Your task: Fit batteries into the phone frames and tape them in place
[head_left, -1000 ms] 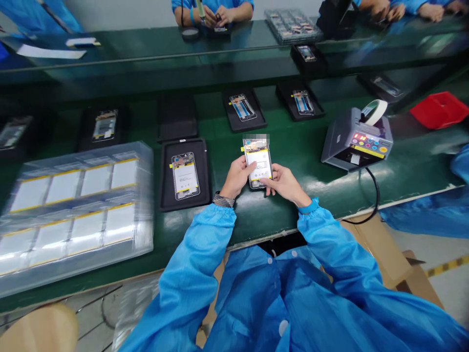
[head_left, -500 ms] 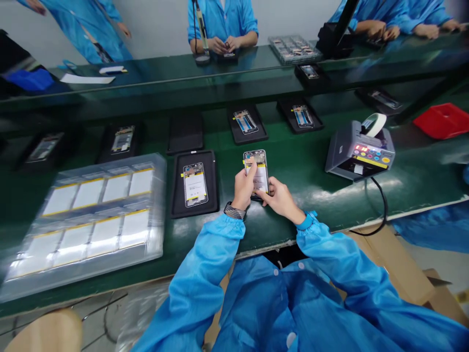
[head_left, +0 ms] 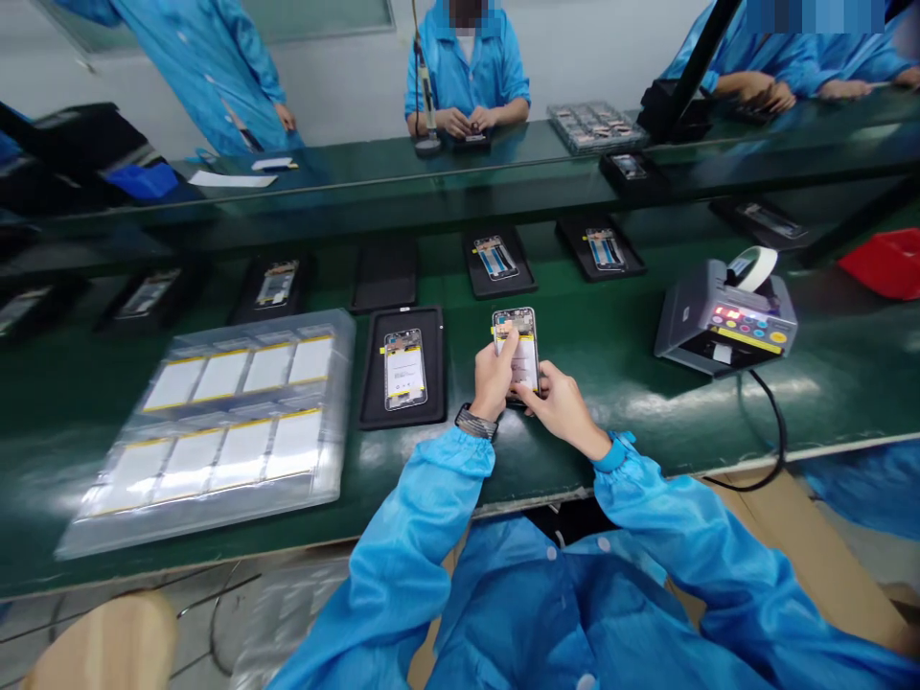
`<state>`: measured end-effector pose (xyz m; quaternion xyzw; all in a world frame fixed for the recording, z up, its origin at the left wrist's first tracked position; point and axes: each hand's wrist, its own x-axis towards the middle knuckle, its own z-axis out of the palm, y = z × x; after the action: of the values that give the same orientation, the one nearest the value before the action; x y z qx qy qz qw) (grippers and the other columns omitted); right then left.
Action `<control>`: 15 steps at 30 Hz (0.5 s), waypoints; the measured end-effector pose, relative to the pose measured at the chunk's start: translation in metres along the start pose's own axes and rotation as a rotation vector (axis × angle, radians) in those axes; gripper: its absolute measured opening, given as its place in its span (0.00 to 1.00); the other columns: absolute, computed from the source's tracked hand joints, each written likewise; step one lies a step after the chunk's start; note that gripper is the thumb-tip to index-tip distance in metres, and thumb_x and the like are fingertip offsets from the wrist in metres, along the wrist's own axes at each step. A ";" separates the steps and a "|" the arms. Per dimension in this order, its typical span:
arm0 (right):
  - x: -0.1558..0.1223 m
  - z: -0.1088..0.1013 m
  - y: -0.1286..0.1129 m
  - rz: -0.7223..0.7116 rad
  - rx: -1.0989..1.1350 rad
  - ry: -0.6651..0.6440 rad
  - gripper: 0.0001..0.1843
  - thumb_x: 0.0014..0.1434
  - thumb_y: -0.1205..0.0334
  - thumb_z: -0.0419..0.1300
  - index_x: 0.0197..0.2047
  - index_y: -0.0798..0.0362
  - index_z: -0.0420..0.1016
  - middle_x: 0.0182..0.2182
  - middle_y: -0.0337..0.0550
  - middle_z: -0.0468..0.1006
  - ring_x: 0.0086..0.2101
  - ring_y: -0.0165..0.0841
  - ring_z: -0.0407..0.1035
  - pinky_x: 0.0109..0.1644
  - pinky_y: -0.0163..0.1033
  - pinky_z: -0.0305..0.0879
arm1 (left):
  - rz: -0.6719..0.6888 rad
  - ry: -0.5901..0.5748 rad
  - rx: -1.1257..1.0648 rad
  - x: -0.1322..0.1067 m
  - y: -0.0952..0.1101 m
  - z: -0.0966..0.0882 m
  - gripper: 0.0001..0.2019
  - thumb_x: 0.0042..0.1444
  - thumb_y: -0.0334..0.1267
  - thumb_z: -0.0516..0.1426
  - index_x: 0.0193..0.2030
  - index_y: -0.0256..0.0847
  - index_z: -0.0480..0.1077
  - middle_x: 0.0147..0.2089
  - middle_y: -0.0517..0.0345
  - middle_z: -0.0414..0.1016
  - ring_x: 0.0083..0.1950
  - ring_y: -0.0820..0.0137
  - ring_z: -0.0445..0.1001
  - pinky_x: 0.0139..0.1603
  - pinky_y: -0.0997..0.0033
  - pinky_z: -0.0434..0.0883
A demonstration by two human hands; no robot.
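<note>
Both my hands hold an open phone frame (head_left: 518, 337) with a white battery in it, just above the green bench. My left hand (head_left: 493, 379) grips its left side, with a finger reaching up onto the upper part. My right hand (head_left: 561, 405) is closed on its lower right corner. To the left, a black tray (head_left: 402, 414) holds another phone frame (head_left: 404, 368) with a yellow-edged battery. Further left lies a clear blister tray of white batteries (head_left: 222, 422).
A grey tape dispenser (head_left: 725, 316) with lit buttons stands at the right, its cable running over the bench edge. Several black trays with phones (head_left: 495, 259) sit on the belt beyond. Other people in blue coats work at the far bench (head_left: 467, 67). A red bin (head_left: 887, 261) is far right.
My left hand has slid up the phone frame, its finger now on the upper part. The view has tilted up, showing more of the far bench.
</note>
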<state>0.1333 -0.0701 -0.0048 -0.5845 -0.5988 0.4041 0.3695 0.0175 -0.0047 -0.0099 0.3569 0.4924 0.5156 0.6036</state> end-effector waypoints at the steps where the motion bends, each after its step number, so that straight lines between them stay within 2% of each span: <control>1: 0.000 -0.001 -0.001 -0.009 -0.001 -0.003 0.13 0.64 0.49 0.61 0.40 0.46 0.63 0.29 0.41 0.82 0.26 0.40 0.78 0.28 0.38 0.68 | -0.002 -0.006 -0.007 0.000 0.001 0.000 0.27 0.53 0.64 0.65 0.34 0.36 0.74 0.29 0.57 0.74 0.26 0.74 0.71 0.25 0.76 0.65; 4: 0.001 -0.003 -0.006 -0.035 -0.032 -0.010 0.12 0.66 0.49 0.59 0.40 0.47 0.63 0.30 0.41 0.83 0.26 0.40 0.78 0.28 0.38 0.67 | -0.002 -0.018 -0.030 -0.001 0.006 0.000 0.28 0.52 0.64 0.65 0.35 0.36 0.75 0.29 0.56 0.75 0.26 0.73 0.71 0.25 0.75 0.66; 10: 0.013 0.000 -0.021 -0.037 -0.124 0.001 0.06 0.66 0.59 0.57 0.40 0.47 0.61 0.26 0.40 0.81 0.23 0.39 0.76 0.29 0.38 0.66 | -0.020 0.033 -0.035 0.003 0.022 0.004 0.27 0.50 0.63 0.67 0.32 0.37 0.74 0.27 0.57 0.73 0.24 0.73 0.70 0.23 0.74 0.67; 13: 0.034 0.001 -0.036 -0.082 -0.096 -0.042 0.07 0.67 0.57 0.58 0.42 0.48 0.64 0.28 0.41 0.82 0.25 0.38 0.77 0.30 0.38 0.66 | -0.012 0.107 0.005 0.025 0.041 -0.001 0.26 0.50 0.62 0.67 0.31 0.37 0.73 0.24 0.59 0.72 0.22 0.73 0.69 0.22 0.74 0.67; 15: 0.057 -0.002 -0.047 -0.142 -0.136 -0.075 0.09 0.67 0.54 0.61 0.43 0.49 0.67 0.29 0.41 0.83 0.30 0.39 0.79 0.33 0.38 0.66 | -0.011 0.165 0.080 0.053 0.063 -0.015 0.25 0.51 0.62 0.67 0.31 0.37 0.73 0.23 0.59 0.71 0.22 0.72 0.70 0.23 0.73 0.68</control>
<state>0.1137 -0.0124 0.0374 -0.5490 -0.6781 0.3567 0.3341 -0.0147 0.0590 0.0329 0.3342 0.5626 0.5199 0.5491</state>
